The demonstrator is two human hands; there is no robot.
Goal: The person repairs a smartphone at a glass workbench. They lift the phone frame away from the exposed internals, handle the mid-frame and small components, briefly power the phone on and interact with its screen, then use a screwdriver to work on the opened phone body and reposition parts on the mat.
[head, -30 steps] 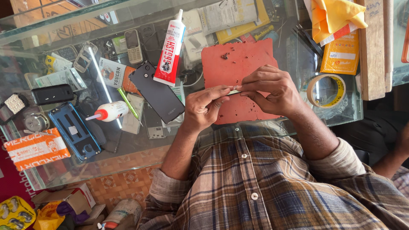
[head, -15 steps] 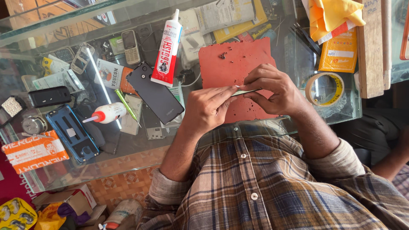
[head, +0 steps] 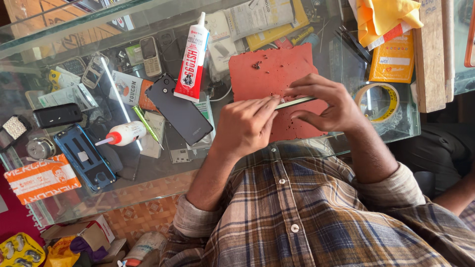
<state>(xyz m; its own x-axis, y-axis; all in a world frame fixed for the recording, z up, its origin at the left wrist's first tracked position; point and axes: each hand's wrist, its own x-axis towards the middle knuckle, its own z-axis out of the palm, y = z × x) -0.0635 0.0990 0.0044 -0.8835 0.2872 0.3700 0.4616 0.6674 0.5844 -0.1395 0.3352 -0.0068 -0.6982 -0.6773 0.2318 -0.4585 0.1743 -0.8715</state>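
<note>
Both hands meet over a red work mat (head: 267, 74) on a glass counter (head: 148, 190). My right hand (head: 329, 104) grips a thin flat piece (head: 296, 102), seen edge-on, by its right part. The fingertips of my left hand (head: 245, 126) pinch its left end. The piece hangs just above the mat. Small dark bits lie scattered on the mat.
Left of the mat lie a red-and-white glue tube (head: 193, 57), a black phone back (head: 180, 112), a small white glue bottle (head: 122, 134), a blue phone frame (head: 84, 157) and an orange packet (head: 42, 179). A tape roll (head: 379, 101), a yellow cloth (head: 386, 17) and a wooden block (head: 428, 54) sit right.
Both hands stay on the thin piece with only small finger shifts along its edge. The view has drifted slightly.
</note>
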